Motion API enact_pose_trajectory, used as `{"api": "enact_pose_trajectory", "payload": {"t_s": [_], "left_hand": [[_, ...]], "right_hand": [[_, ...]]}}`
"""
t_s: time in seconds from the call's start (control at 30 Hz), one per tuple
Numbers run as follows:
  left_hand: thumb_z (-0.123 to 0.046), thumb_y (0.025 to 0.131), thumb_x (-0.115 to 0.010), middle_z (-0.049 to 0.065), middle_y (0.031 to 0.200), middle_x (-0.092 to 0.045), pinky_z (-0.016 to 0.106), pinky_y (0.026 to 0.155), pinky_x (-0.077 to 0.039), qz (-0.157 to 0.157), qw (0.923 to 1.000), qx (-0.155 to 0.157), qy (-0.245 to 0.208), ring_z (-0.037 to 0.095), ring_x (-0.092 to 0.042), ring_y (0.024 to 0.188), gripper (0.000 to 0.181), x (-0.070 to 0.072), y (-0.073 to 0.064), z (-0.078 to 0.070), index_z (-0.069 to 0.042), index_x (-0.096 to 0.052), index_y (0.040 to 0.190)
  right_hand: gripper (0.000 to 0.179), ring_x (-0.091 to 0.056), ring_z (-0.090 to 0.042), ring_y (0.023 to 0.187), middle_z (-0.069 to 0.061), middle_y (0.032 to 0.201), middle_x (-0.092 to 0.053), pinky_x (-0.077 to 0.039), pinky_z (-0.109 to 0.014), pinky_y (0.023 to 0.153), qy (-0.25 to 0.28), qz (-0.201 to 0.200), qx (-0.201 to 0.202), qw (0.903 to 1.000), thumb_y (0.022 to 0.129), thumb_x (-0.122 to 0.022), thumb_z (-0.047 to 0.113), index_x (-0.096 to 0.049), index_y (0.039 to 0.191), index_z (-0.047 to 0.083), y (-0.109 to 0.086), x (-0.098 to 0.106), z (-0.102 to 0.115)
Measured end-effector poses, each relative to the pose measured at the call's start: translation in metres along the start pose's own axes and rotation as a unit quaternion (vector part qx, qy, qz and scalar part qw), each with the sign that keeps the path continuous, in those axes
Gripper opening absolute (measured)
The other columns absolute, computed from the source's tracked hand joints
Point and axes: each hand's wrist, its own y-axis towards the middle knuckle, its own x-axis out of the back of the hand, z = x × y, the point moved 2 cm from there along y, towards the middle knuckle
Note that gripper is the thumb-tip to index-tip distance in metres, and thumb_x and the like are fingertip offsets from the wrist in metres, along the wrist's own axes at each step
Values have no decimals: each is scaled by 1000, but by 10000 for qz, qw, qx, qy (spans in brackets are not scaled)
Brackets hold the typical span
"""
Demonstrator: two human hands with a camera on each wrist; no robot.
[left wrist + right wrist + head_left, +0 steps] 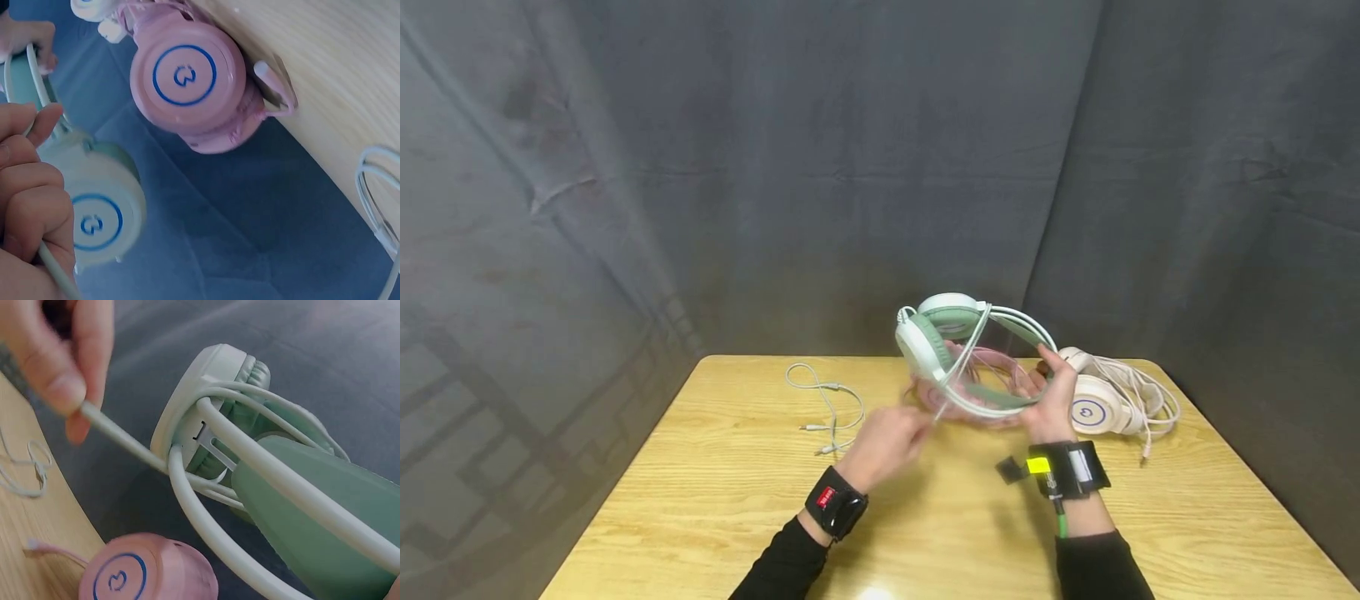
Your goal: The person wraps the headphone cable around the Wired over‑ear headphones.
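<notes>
Above the table, my right hand grips the headband of mint-green and white headphones, with the ear cups pointing left. A pale cable is wrapped around the headphones. My left hand, blurred in the head view, pinches that cable between thumb and finger in the right wrist view. The cable runs taut from those fingers to the ear cup, and its end trails below the left fist in the left wrist view. Behind and below the green pair lie pink headphones, partly hidden in the head view.
White headphones with a bundled cable lie at the back right of the wooden table. A loose pale cable with plugs lies left of centre. Grey curtains surround the table's back and sides.
</notes>
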Motion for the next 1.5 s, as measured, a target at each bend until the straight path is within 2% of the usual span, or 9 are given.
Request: {"api": "enact_pose_trajectory", "payload": {"t_s": [0.17, 0.4, 0.53, 0.67, 0.93, 1.13, 1.23, 1.37, 1.5], "left_hand": [[-17, 91, -68, -8, 65, -62, 14, 47, -35, -233, 9995, 212, 98, 1, -44, 51, 9, 5, 0, 8, -17, -70, 82], [-16, 92, -66, -10, 63, -60, 11, 46, -32, -263, 9994, 240, 55, -1, -41, 51, 12, 7, -1, 11, -17, -69, 80], [-18, 93, -66, -10, 62, -59, 11, 46, -31, -255, 9993, 272, -6, -2, -39, 50, 14, 7, 0, 9, -18, -69, 79], [-23, 92, -68, -11, 59, -56, 10, 46, -32, -330, 9989, 281, -166, -2, -39, 49, 18, 11, 1, 7, -18, -68, 75], [-23, 92, -68, -13, 56, -49, 10, 47, -30, -534, 9981, -107, -281, -3, -36, 49, 18, 23, 0, 8, -19, -67, 75], [-17, 91, -69, -12, 55, -48, 8, 45, -27, -1020, 9928, -530, -336, -4, -32, 48, 8, 30, 0, 10, -16, -74, 97], [-17, 91, -69, -12, 56, -45, 9, 45, -25, -1096, 9913, -712, -177, -3, -31, 48, 12, 35, 5, 8, -17, -73, 103], [-11, 90, -68, -11, 60, -50, 11, 45, -27, -988, 9916, -823, 163, 0, -37, 50, 9, 43, 15, 4, -20, -70, 90], [-4, 86, -67, -14, 70, -63, 14, 51, -40, -697, 9919, -944, 483, 0, -47, 57, 20, 49, 26, 0, -23, -71, 87]], "right_hand": [[31, -23, -9, 52, 7, 63, -23, -43, -23, 58, -180, -101, 342, 9992, 92, -63, 27, -42, 71, 18, 2, 1, 0], [27, -38, -14, 94, 4, 86, -29, -46, -26, 77, -389, 43, 507, 9979, 91, -64, 27, -44, 75, 19, 0, -2, -1], [33, -48, -13, 70, 7, 64, -37, -46, -24, 63, -507, -86, 1114, 9924, 90, -65, 16, -46, 63, 17, 2, -1, -4], [34, -28, -6, 37, 8, 47, -35, -32, -20, 39, -913, -215, 2158, 9719, 89, -62, 5, -48, 60, 15, 2, 0, -3], [15, -31, -3, 32, 10, 47, -43, -27, -19, 32, -1792, -391, 3433, 9211, 87, -62, 0, -56, 78, 11, 3, 4, 0], [9, -40, -2, 39, 11, 57, -54, -35, -16, 39, -2487, -485, 4008, 8804, 84, -64, -1, -60, 81, 7, 0, 4, -6], [11, -46, -3, 42, 10, 60, -58, -42, -16, 42, -2599, -328, 4104, 8735, 83, -63, -3, -61, 82, 8, -3, 0, -9], [11, -47, -6, 39, 6, 55, -56, -41, -18, 37, -2679, -108, 4047, 8743, 84, -60, -5, -61, 81, 6, -5, -4, -15], [2, -46, -2, 41, 11, 53, -53, -39, -17, 41, -3254, -308, 4215, 8459, 83, -59, -1, -61, 83, -1, -7, -5, -18]]}}
